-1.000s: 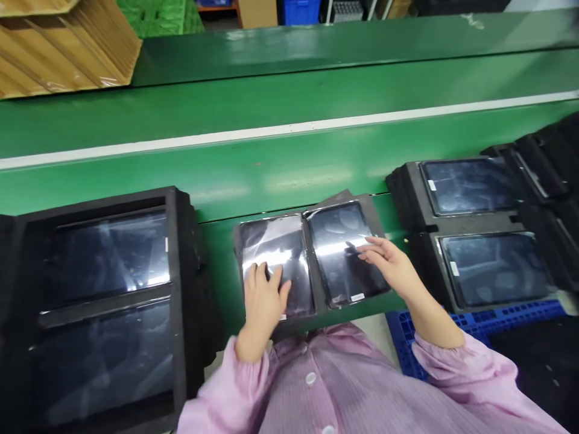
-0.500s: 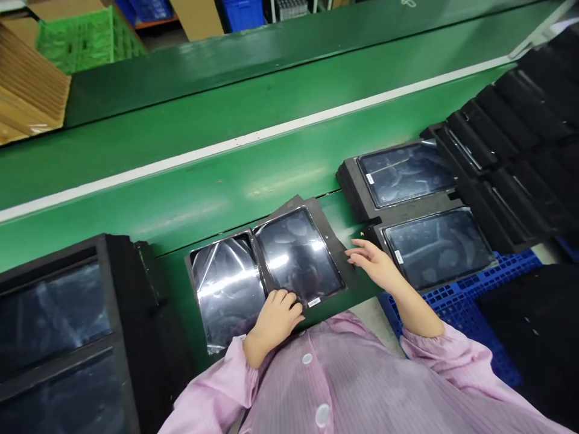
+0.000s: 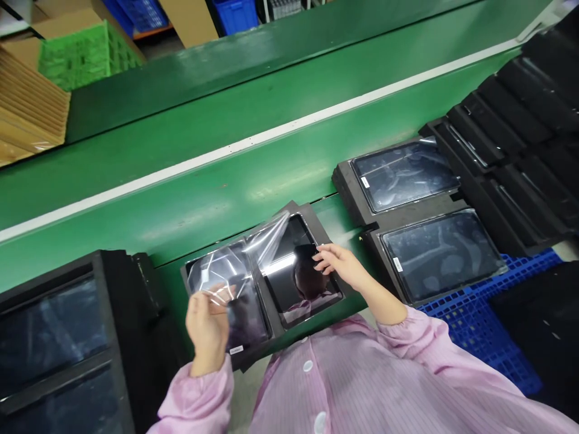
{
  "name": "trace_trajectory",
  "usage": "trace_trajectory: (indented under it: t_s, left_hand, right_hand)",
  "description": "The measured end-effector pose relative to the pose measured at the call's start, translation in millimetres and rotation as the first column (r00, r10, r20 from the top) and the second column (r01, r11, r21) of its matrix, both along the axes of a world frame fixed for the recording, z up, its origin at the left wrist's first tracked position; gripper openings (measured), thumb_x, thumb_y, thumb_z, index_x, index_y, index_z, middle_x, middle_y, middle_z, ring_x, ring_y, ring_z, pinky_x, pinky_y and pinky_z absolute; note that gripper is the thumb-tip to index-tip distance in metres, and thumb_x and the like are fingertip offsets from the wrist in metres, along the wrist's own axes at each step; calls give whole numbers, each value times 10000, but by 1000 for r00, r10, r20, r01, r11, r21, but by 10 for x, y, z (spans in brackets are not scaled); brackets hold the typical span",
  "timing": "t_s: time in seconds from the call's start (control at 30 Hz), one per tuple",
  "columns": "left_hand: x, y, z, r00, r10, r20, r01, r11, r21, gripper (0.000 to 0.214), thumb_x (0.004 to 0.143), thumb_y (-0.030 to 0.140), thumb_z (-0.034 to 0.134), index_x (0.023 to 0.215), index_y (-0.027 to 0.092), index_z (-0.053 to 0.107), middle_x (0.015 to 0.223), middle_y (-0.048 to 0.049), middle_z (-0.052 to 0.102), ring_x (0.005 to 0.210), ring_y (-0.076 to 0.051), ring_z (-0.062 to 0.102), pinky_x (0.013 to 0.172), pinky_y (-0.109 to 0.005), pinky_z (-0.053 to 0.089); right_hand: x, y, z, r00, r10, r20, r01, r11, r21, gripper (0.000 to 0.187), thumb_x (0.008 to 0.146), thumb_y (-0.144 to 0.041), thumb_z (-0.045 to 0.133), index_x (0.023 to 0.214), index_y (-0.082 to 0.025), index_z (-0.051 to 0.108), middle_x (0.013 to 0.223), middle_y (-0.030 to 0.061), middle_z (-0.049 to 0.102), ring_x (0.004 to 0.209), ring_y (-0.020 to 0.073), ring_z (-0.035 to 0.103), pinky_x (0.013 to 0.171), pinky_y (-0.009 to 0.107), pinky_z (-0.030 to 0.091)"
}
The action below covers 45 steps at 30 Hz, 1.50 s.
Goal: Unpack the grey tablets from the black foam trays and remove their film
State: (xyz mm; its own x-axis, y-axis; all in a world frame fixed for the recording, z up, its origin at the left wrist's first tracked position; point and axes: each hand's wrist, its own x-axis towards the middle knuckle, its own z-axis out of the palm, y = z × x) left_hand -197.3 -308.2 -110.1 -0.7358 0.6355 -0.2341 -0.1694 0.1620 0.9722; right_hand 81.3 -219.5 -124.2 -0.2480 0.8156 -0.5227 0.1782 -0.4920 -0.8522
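Observation:
Two dark glossy tablets lie side by side in a black foam tray (image 3: 323, 232) in front of me. At the left tablet (image 3: 246, 322), my left hand (image 3: 208, 322) pinches a clear protective film (image 3: 266, 238). This film stretches over the left tablet's upper part and up to the far corner of the right tablet (image 3: 294, 271), whose lower screen is bare and reflects. My right hand (image 3: 341, 265) hovers at the right tablet's right edge, fingers spread and holding nothing; whether a fingertip touches the glass, I cannot tell. A white label shows at the left tablet's near edge.
To the right, another foam tray (image 3: 348, 181) carries two film-covered tablets, beside stacked black foam trays (image 3: 520, 120). More trayed tablets (image 3: 54, 319) stand at left. Beyond runs a green conveyor surface (image 3: 190, 187) with a white rail (image 3: 271, 138). A blue plastic pallet (image 3: 493, 337) lies below right.
My left hand has moved left from the right tablet's near edge, pulling its film back across the left tablet. My right hand has shifted left over the right tablet's edge.

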Motion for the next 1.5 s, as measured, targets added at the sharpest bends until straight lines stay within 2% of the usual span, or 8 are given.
trace_trajectory:
  t_s: [0.1,0.3,0.4,0.47,0.6,0.73,1.2,1.5]
  left_hand:
    - [321,-290,-54,922,-385,-34,386,922,39,411,748,589,581,817,184,589,794,-75,711,792,-270,690,802,-485,534]
    - [582,-634,-183,20,-864,-503,839,288,-462,250,848,343,528,1001,205,669,1094,-133,691,1162,-307,566,1052,-599,325]
    - [576,-682,-230,-82,-826,-558,791,287,-541,251,852,238,485,1015,184,668,1179,-143,655,1219,-301,521,1030,-584,368]
    - [581,-695,-241,-69,-827,-558,780,304,-547,238,840,223,497,996,175,670,1213,-139,637,1226,-298,516,1035,-571,371]
    - [613,-689,-199,26,-861,-508,795,326,-512,205,823,187,509,940,191,677,1237,-109,628,1260,-282,483,1069,-549,335]
    - [618,-664,-158,167,-883,-438,824,369,-430,185,804,167,518,884,199,682,1192,-99,656,1254,-265,492,1090,-531,301]
    - [246,-776,-69,905,-407,-121,408,913,-18,246,758,381,537,804,183,675,958,-109,721,964,-246,652,931,-403,467]
    - [-326,-1066,-203,985,-67,-158,43,987,-153,304,702,374,539,908,157,594,1013,-148,683,1024,-287,628,946,-450,451]
  right_hand:
    - [-186,224,35,996,36,80,-37,999,16,356,907,-396,377,1131,-150,505,1026,124,685,734,169,695,574,278,547]
    - [-449,116,286,937,212,277,-273,940,205,260,762,-143,598,1016,-188,628,827,48,717,810,206,667,781,314,484]
    - [-433,-303,462,694,693,194,-699,585,411,160,757,-131,587,825,-237,687,731,-10,715,694,160,654,689,244,467]
    - [-357,-499,508,473,868,151,-782,335,526,157,789,-170,567,806,-258,696,757,-33,723,675,134,651,663,218,465]
    - [-197,-417,355,853,393,343,-512,758,405,264,875,-249,424,970,-242,671,954,21,712,866,174,658,805,293,479]
    - [-217,-85,92,811,0,586,-174,955,242,610,745,-414,611,1278,-144,490,1194,164,601,1087,316,577,938,444,416]
    - [-245,-393,502,992,-8,129,-23,972,233,527,631,-635,570,839,-157,646,776,62,693,768,238,632,682,311,481]
    - [-1454,-790,225,972,128,198,-175,955,238,448,736,-580,488,787,-154,615,792,90,697,777,242,639,676,318,490]
